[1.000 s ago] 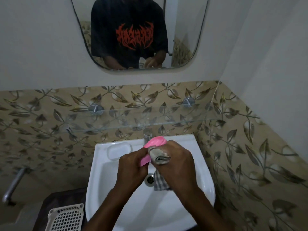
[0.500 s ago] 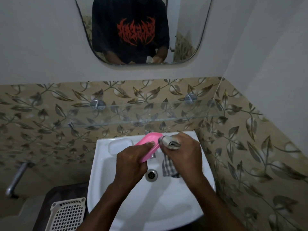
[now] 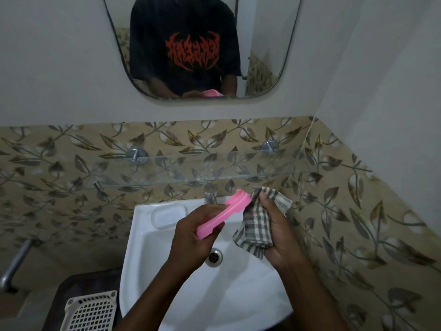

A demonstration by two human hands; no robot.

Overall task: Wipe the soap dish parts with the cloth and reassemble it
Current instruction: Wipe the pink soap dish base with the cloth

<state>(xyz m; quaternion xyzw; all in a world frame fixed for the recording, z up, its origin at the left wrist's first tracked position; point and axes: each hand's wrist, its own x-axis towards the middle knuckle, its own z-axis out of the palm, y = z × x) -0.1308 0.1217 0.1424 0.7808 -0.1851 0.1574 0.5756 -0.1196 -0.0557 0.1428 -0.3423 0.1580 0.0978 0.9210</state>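
Since a second ago the two hands have come apart: the cloth no longer sits bunched on the pink piece but has drawn off to the right of it, and I see it hanging looser.

At far left, low in view, a white perforated basket point(image 3: 90, 311) stands beside the sink point(image 3: 133, 259); only its latticed wall shows. The white basin holds a metal drain point(image 3: 214, 257) at its bottom and a moulded soap recess point(image 3: 168, 215) on its back left ledge, with the tap point(image 3: 210, 195) behind.

My left hand point(image 3: 191, 237) hangs over the basin with the wrist bent up. Its thumb lies along the upper edge of the pink soap dish part point(image 3: 224, 213) and the fingers curl under it, gripping the near end. The part is tilted, its far end raised toward the tap and just touching the cloth.

The checked cloth point(image 3: 257, 225) hangs to the right of the part, above the basin's right side. My right hand point(image 3: 281, 232) grips it, fingers curled round the folds and the thumb pinching the top corner, forearm reaching in from lower right.
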